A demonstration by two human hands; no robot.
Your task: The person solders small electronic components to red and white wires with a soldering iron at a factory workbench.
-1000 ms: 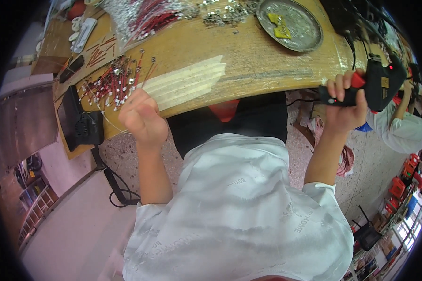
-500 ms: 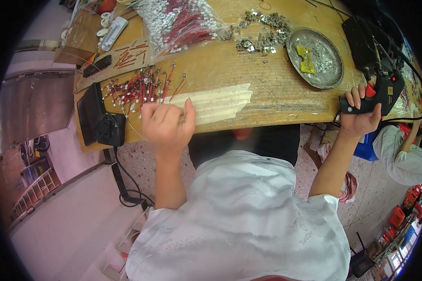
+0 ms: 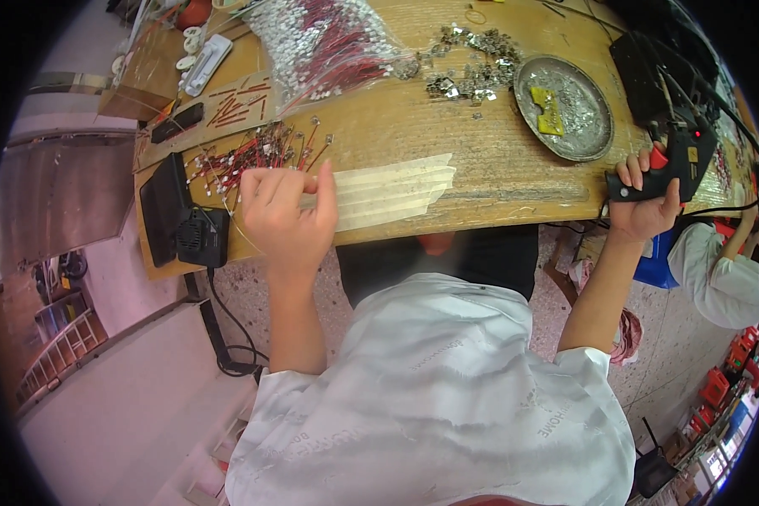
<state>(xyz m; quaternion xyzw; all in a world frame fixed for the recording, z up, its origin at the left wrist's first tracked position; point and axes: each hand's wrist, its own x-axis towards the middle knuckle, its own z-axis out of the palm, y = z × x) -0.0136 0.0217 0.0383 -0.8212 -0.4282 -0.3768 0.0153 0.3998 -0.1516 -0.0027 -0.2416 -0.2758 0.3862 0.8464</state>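
The right hand (image 3: pixel 645 215) is wrapped around the grip of a black, pistol-shaped plastic tool with a red trigger (image 3: pixel 690 164), out at the right part of the tabletop's (image 3: pixel 481 160) near edge. The grip lies roughly along that edge; from its right end the tool's body rises toward the far side.

The left hand (image 3: pixel 288 211) is raised over the left part of the near edge, fingers curled and thumb up, its palm side hidden; whether it pinches anything, I cannot tell.

Just beyond and to the left of this hand lies a loose pile of thin red wires with white connectors and silvery metal ends (image 3: pixel 249 154), many pointing obliquely toward the far edge. Cream tape strips (image 3: pixel 401 192) extend rightward from behind the thumb, nearly parallel to the near edge. The left hand is much nearer the pile; the tool is well apart, across the tabletop.
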